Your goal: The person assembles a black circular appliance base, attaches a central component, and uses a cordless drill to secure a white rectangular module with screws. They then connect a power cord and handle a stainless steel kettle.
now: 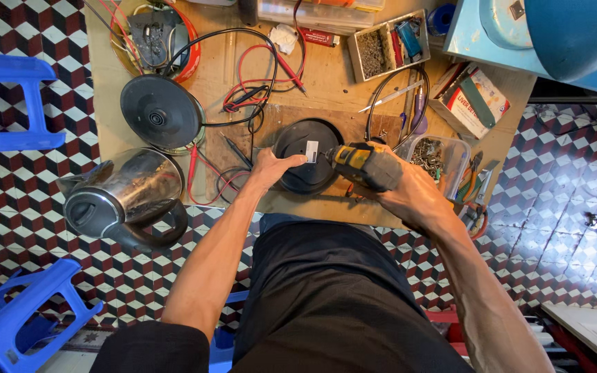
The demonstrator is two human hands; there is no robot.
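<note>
**Steadying a kettle base under a powered driver**

Head view, looking down on a low wooden workbench (326, 83). The round black kettle base (305, 155) lies flat near the front edge of the bench, directly ahead of the person. The left hand (271, 168) rests on its left rim, fingers curled over the edge and pressing it down. The right hand (399, 186) is wrapped tightly round the yellow-and-black power screwdriver (359, 162), whose tip points left onto the disc beside a small white label (311, 150).

Handling, as a judgement: the base looks like a light, stiff moulded-plastic disc with a smooth top, so it would tend to spin or skid under a driven bit. The rim is the sound place to hold it; the thin centre and any contacts there appear easier to crack or bend. The screwdriver seems the heavier piece, best gripped round its body.

A second black disc (160, 110) with its cord lies further back on the left. A steel kettle (122, 197) lies tipped at the bench's left corner. Red and black test leads (264, 69), a compartment tray of screws (385, 45) and a clear tub of hardware (437, 153) lie around.
</note>
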